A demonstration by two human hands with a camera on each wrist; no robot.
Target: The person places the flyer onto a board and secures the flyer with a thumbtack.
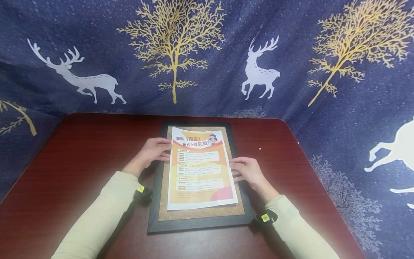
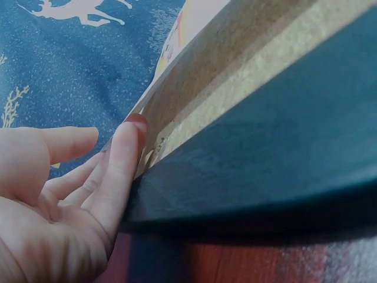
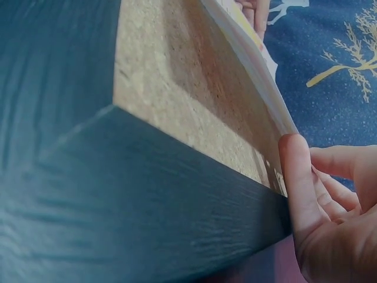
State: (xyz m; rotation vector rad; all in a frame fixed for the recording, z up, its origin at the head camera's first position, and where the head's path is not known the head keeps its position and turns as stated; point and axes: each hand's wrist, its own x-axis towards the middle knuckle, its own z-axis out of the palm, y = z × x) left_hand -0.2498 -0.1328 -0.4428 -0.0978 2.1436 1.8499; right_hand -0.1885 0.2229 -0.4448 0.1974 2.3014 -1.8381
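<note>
A printed poster [image 1: 200,169] in orange, white and pink lies over a cork board [image 1: 202,215] with a dark frame [image 1: 197,226]. At the poster's left edge, above its middle, my left hand [image 1: 152,149] pinches the sheet with its fingertips. My right hand [image 1: 247,171] pinches the opposite edge, slightly lower down. Between the two hands the paper stands a little off the cork; the right wrist view shows its edge [image 3: 265,76] raised, with a shadow below. In the left wrist view, a finger [image 2: 122,156] is right at the paper's edge beside the frame.
The board rests on a dark red wooden table [image 1: 97,151]. Behind and to the right hangs a blue cloth [image 1: 220,93] printed with white deer and golden trees. A tiny pale speck [image 1: 260,149] lies on the table right of the board.
</note>
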